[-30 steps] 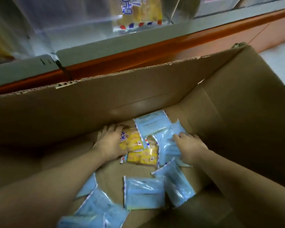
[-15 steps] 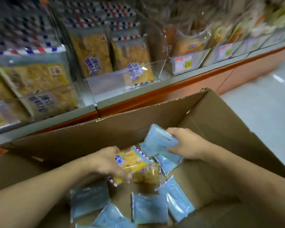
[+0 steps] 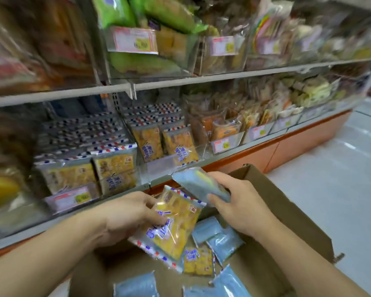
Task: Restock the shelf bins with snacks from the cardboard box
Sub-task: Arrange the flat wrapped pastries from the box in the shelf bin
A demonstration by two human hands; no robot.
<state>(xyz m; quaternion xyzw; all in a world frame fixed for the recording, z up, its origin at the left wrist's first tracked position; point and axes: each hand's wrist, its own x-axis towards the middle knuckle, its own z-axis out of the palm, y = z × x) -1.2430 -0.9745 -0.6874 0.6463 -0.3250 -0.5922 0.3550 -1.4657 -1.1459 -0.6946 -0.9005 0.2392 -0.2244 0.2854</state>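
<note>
Both hands are loaded above the cardboard box [image 3: 298, 228]. Left hand [image 3: 124, 217] grips 1 yellow snack pack [image 3: 176, 228]; right hand [image 3: 238, 209] clamps 1 blue pack [image 3: 198, 184]. The matching shelf bin [image 3: 169, 166] lies ahead and above, nearer the right hand.

1. The yellow snack packet [image 3: 176, 224] in the left hand [image 3: 126, 215] carries large blue characters, too blurred to read, and a small red-and-white square mark near its top right corner that also cannot be made out.
2. The same blue characters stand on the yellow packets in the shelf bin [image 3: 165, 144]; none is legible.
3. The price tag [image 3: 135, 40] on the upper shelf shows dark digits on a yellow patch, smeared by blur.
4. The lower price tag [image 3: 73, 198] has a yellow patch with unreadable digits.
</note>
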